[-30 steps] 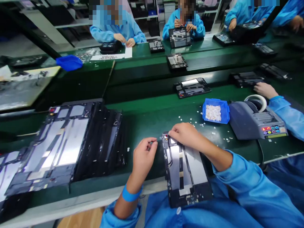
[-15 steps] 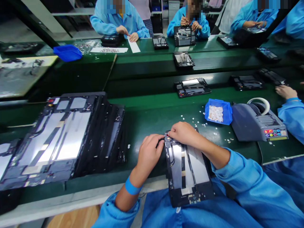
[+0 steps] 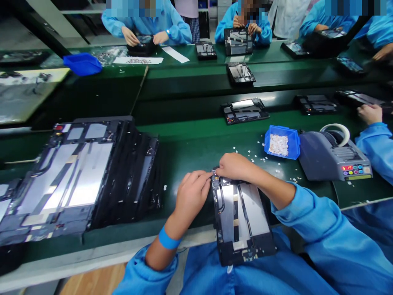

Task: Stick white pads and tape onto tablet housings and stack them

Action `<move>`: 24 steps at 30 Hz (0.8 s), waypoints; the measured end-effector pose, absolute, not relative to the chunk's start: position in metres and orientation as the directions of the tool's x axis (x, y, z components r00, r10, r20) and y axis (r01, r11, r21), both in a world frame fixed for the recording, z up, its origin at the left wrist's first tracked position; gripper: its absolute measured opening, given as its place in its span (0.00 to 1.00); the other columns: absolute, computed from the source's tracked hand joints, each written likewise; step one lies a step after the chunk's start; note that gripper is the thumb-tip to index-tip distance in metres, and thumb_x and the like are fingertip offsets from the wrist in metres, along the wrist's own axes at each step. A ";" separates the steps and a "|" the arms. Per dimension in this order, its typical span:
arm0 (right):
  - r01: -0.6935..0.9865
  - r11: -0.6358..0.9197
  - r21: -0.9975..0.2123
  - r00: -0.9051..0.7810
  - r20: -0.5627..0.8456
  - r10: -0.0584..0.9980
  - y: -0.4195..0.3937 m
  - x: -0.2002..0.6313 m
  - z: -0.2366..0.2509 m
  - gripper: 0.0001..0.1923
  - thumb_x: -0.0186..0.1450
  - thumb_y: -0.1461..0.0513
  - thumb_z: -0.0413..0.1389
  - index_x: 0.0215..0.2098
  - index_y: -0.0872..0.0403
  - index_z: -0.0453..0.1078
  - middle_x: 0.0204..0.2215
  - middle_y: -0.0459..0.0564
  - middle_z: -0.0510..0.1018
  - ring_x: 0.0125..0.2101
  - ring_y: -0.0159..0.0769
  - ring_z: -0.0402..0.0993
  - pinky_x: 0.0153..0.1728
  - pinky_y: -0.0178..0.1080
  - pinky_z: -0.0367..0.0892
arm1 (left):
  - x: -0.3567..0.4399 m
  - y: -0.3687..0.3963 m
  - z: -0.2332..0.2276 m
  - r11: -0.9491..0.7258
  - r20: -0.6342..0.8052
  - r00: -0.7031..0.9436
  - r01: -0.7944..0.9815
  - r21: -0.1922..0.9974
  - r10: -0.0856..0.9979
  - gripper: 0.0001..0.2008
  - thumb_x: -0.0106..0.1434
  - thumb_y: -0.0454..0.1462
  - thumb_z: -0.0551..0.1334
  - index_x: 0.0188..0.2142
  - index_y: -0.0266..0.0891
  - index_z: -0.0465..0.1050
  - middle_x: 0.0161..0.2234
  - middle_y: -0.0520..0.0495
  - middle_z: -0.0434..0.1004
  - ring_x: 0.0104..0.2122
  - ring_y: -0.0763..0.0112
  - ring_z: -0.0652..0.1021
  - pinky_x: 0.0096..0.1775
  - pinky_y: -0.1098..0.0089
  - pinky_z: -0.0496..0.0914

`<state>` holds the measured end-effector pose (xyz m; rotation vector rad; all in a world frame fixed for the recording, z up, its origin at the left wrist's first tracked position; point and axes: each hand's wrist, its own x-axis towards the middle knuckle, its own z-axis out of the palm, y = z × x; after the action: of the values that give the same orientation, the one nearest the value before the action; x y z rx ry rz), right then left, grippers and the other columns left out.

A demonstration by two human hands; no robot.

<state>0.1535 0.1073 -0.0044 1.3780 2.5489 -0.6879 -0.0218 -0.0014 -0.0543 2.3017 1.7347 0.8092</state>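
Note:
An opened tablet chassis (image 3: 242,221) with silver plates and black ribbon cables lies across the green bench's near edge, reaching over my lap. My left hand (image 3: 192,194) has its fingertips pinched at the chassis's top left corner. My right hand (image 3: 236,167) rests curled on the top edge beside it, fingers pressing at the same corner. What lies between the fingertips is too small to see.
A leaning stack of tablet chassis (image 3: 76,176) fills the left. A blue bin (image 3: 281,143) of small white pieces and a grey tape dispenser (image 3: 333,157) stand at right, with white bits scattered on the bench. A co-worker's sleeve (image 3: 373,143) is at far right; more people work across the belt.
My left hand has moved right from beside the chassis until its fingertips meet the top left corner. My right hand stayed on the top edge. The view shifted slightly.

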 end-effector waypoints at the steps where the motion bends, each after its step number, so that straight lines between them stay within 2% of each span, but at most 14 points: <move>1: 0.815 0.481 -0.323 -0.576 -0.372 0.728 0.111 0.153 -0.004 0.17 0.66 0.53 0.56 0.36 0.55 0.84 0.32 0.58 0.85 0.31 0.41 0.80 0.27 0.37 0.58 | -0.022 -0.001 -0.055 -0.334 0.333 0.204 0.852 0.403 0.921 0.14 0.73 0.35 0.56 0.49 0.41 0.80 0.43 0.43 0.83 0.42 0.59 0.78 0.45 0.61 0.70; 7: 0.798 0.493 -0.346 -0.602 -0.488 0.632 0.130 0.149 -0.001 0.20 0.67 0.51 0.58 0.31 0.56 0.84 0.27 0.55 0.83 0.25 0.37 0.75 0.26 0.37 0.57 | -0.025 0.002 -0.053 -0.392 0.298 0.310 0.877 0.278 0.903 0.16 0.73 0.33 0.55 0.52 0.42 0.80 0.44 0.42 0.83 0.40 0.59 0.76 0.43 0.60 0.70; 10: 0.782 0.507 -0.362 -0.623 -0.436 0.649 0.130 0.154 0.001 0.19 0.68 0.50 0.58 0.30 0.55 0.83 0.27 0.53 0.83 0.26 0.37 0.74 0.26 0.37 0.55 | -0.023 0.001 -0.049 -0.416 0.250 0.367 0.891 0.183 0.896 0.17 0.73 0.34 0.55 0.55 0.43 0.79 0.44 0.41 0.83 0.38 0.59 0.76 0.40 0.59 0.69; 14: 0.736 0.496 -0.460 -0.647 -0.262 0.716 0.113 0.174 -0.006 0.15 0.71 0.59 0.54 0.33 0.55 0.80 0.31 0.51 0.83 0.30 0.35 0.74 0.29 0.35 0.57 | -0.019 -0.001 -0.043 -0.423 0.184 0.400 0.899 0.111 0.898 0.17 0.72 0.34 0.56 0.55 0.43 0.78 0.45 0.39 0.82 0.37 0.57 0.75 0.36 0.59 0.66; 17: 0.599 0.628 -0.496 -0.727 -0.009 0.686 0.091 0.191 -0.026 0.12 0.72 0.65 0.52 0.43 0.54 0.79 0.37 0.51 0.82 0.37 0.35 0.74 0.39 0.35 0.62 | -0.019 0.003 -0.040 -0.417 0.152 0.395 0.894 0.162 0.906 0.15 0.72 0.34 0.56 0.51 0.44 0.79 0.42 0.39 0.81 0.37 0.57 0.74 0.36 0.59 0.66; 19: 0.508 0.748 -0.427 -0.788 0.119 0.604 0.077 0.199 -0.041 0.13 0.74 0.66 0.51 0.49 0.53 0.78 0.39 0.51 0.80 0.39 0.37 0.72 0.43 0.37 0.63 | -0.023 0.009 -0.038 -0.425 0.139 0.403 0.881 0.209 0.905 0.15 0.72 0.33 0.56 0.50 0.44 0.80 0.41 0.40 0.81 0.37 0.57 0.74 0.37 0.60 0.67; 21: 0.476 0.816 -0.328 -0.819 0.173 0.547 0.066 0.203 -0.051 0.16 0.75 0.66 0.50 0.55 0.52 0.76 0.39 0.52 0.78 0.39 0.38 0.69 0.43 0.38 0.64 | -0.029 0.015 -0.038 -0.429 0.129 0.410 0.861 0.274 0.903 0.17 0.70 0.31 0.55 0.50 0.45 0.80 0.42 0.42 0.81 0.37 0.58 0.74 0.39 0.60 0.68; 24: 0.458 0.865 -0.207 -0.851 0.180 0.494 0.059 0.200 -0.052 0.18 0.76 0.66 0.49 0.59 0.52 0.73 0.40 0.53 0.77 0.38 0.40 0.66 0.39 0.39 0.64 | -0.036 0.023 -0.039 -0.403 0.134 0.384 0.816 0.414 0.914 0.19 0.68 0.29 0.54 0.49 0.44 0.81 0.44 0.44 0.81 0.42 0.60 0.77 0.45 0.60 0.71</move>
<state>0.2001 0.0594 -0.0522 0.8422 3.2526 -0.2651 -0.0360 0.0230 -0.0391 2.3660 1.5229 0.4988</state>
